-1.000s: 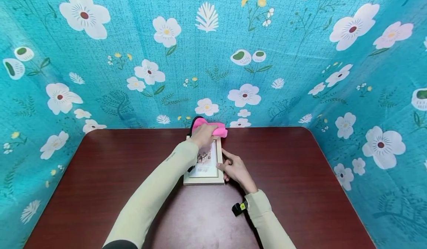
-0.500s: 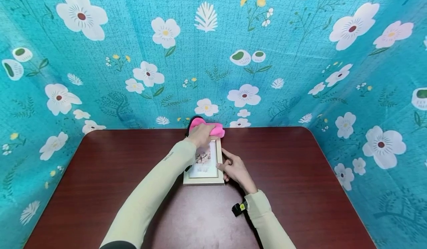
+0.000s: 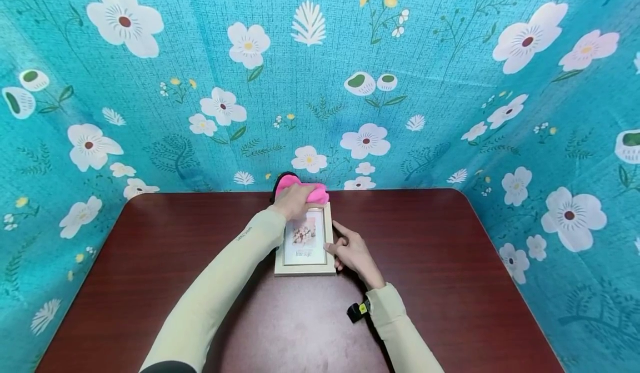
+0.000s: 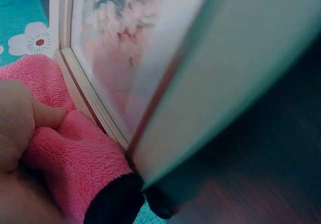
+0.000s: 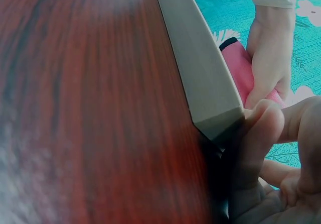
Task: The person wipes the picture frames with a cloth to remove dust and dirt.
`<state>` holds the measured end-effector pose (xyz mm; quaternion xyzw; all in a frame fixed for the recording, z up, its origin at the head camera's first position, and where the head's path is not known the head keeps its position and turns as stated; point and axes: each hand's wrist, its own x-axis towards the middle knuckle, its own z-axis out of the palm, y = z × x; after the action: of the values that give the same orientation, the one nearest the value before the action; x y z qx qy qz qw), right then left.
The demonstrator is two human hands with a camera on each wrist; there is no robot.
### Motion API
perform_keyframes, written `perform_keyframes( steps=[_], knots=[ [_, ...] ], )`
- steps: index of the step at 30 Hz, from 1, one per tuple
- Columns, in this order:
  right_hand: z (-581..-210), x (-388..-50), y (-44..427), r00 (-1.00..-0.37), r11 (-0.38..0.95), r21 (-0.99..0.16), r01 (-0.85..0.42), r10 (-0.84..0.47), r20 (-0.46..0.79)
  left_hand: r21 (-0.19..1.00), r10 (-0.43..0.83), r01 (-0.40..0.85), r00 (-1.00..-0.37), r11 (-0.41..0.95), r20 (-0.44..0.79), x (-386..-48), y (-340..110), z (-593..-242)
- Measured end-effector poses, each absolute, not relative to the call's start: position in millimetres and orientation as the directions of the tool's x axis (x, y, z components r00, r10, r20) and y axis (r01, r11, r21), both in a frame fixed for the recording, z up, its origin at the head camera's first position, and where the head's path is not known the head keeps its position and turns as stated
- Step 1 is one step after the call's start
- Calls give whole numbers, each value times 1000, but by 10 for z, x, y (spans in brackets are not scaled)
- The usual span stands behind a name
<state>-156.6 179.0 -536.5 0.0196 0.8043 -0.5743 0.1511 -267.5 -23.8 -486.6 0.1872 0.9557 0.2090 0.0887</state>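
- Left arm (image 3: 220, 289): being held well out over the worktop (image 3: 150, 262), on a diagonal from near left; elbow looking almost straight, presumably since the frame's far end is being reached.
- Left hand (image 3: 291, 200): being curled closely round the cloth, back upward in the head view. A digit is being pressed into the pile in the left wrist view; the other fingertips are being hidden, so their exact grip can't be told.
- Pink cloth (image 3: 316, 194): being gripped in a bunch against the frame's far rail, black-trimmed edge being left loose. Probably being bunched so a soft pad is being put between digits and rail.
- Picture frame (image 3: 305, 270): being supported by the worktop near its far edge, apparently flat, with the blossom print (image 3: 304, 233) being shown face up. Left rail is being partly covered by the left arm.
- Right hand (image 3: 352, 253): being set at the frame's right rail, thumb being laid on the face, index being extended along the outer side, remaining fingers being tucked in. Frame is being held lightly by that edge, likely so sliding is being prevented. Forearm is being angled in from near right, elbow out of view.
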Motion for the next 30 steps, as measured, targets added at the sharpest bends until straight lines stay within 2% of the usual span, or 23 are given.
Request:
perform_keyframes(
  steps=[13,24,30],
  knots=[
    [-5351,-1568,1779,-955,347,-915,208,-129,-266,356,394,334,-913,873,-110,-2675,-283,-4872],
    [-5338,-1571,1778,-952,348,-910,223,-123,-280,428,380,318,-922,846,-66,-2665,-464,-4903],
    [-5322,-1563,1779,-951,364,-904,226,-120,-286,441,361,290,-929,849,-83,-2639,-569,-4905]
  ],
)
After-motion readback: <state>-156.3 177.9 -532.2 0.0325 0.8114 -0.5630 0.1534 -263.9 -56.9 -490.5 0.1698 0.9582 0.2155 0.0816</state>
